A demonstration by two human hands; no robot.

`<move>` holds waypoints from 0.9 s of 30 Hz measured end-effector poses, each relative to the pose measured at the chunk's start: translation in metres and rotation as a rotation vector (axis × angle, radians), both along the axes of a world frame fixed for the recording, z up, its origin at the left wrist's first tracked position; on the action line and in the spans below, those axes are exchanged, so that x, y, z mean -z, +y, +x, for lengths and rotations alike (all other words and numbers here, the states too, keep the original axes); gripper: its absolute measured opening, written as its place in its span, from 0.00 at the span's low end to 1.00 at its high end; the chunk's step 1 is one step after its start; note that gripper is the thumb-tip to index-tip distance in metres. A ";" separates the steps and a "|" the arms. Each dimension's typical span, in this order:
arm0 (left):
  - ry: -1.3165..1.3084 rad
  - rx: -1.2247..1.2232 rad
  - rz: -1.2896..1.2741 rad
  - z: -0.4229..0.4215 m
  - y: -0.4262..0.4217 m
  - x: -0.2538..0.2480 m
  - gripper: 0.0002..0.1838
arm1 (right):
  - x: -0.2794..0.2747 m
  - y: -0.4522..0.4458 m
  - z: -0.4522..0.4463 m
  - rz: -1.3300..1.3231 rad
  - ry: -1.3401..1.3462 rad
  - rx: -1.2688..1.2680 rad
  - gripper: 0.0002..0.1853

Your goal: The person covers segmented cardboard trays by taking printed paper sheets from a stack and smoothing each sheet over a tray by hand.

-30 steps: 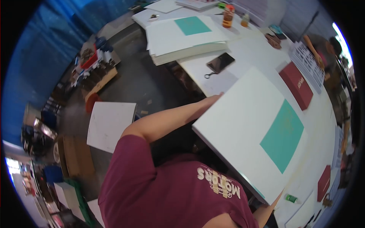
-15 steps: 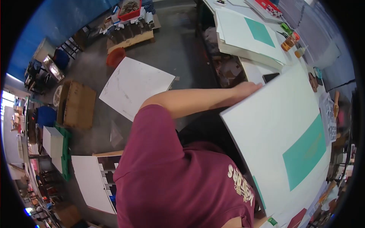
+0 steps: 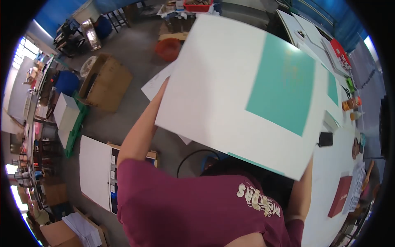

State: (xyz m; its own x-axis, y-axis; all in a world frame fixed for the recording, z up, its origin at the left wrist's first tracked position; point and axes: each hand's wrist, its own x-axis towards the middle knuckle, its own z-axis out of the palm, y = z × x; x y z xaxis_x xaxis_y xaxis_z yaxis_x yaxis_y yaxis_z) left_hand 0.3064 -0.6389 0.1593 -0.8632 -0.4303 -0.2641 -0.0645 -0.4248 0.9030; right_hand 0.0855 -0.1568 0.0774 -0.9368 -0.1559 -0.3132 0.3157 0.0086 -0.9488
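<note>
A large white board (image 3: 210,78) with a teal rectangle (image 3: 284,88) is raised in front of my body, tilted, between the table and the floor space. A thin teal strip (image 3: 255,163) shows along its near edge. My left hand (image 3: 165,85) grips the board's left edge, its fingers hidden behind it. At the near right corner my right hand (image 3: 307,164) holds the board from beneath; the fingers there are out of sight too. Past the right edge, more white sheets with a teal panel (image 3: 332,88) lie on the white table (image 3: 321,181).
On the table are a small black object (image 3: 326,139), a dark red box or book (image 3: 340,196), an orange-lidded jar (image 3: 351,103) and a small bottle (image 3: 356,116). A cardboard box (image 3: 109,84), an orange-red basin (image 3: 168,49) and a white-topped stack (image 3: 95,173) stand on the floor.
The board has come up off the table and swung left over the floor side. My left hand has moved left with it, and my right forearm has come into view at the near right corner.
</note>
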 end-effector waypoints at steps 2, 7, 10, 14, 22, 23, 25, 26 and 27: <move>-0.037 -0.122 0.021 0.030 -0.032 0.018 0.26 | 0.016 -0.065 -0.022 -0.046 -0.044 -0.108 0.26; -0.113 -0.373 0.119 0.093 -0.086 0.078 0.26 | 0.054 -0.200 -0.025 -0.244 -0.210 -0.321 0.25; -0.146 -0.476 0.185 0.118 -0.105 0.116 0.27 | 0.047 -0.260 -0.005 -0.277 -0.339 -0.326 0.28; -0.185 -0.561 0.267 0.138 -0.121 0.157 0.27 | 0.053 -0.296 0.001 -0.281 -0.388 -0.426 0.32; -0.237 -0.557 0.329 0.145 -0.133 0.215 0.29 | 0.120 -0.282 -0.001 -0.324 -0.471 -0.583 0.35; -0.250 -0.542 0.326 0.148 -0.135 0.218 0.29 | 0.136 -0.277 -0.004 -0.405 -0.503 -0.547 0.35; -0.282 -0.511 0.311 0.152 -0.143 0.220 0.29 | 0.134 -0.258 -0.002 -0.333 -0.488 -0.445 0.37; -0.295 -0.506 0.293 0.155 -0.149 0.219 0.30 | 0.119 -0.239 -0.001 -0.178 -0.451 -0.382 0.38; -0.303 -0.515 0.260 0.161 -0.155 0.214 0.30 | 0.112 -0.214 0.002 -0.092 -0.351 -0.396 0.36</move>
State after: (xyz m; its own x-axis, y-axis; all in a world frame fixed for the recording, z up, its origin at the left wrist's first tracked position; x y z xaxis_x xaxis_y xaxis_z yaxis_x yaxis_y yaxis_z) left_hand 0.4674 -0.7942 -0.0548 -0.4349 -0.6581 -0.6147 -0.0296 -0.6718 0.7402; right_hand 0.0872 -0.3709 -0.0342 -0.6422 -0.5176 -0.5655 0.6036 0.1134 -0.7892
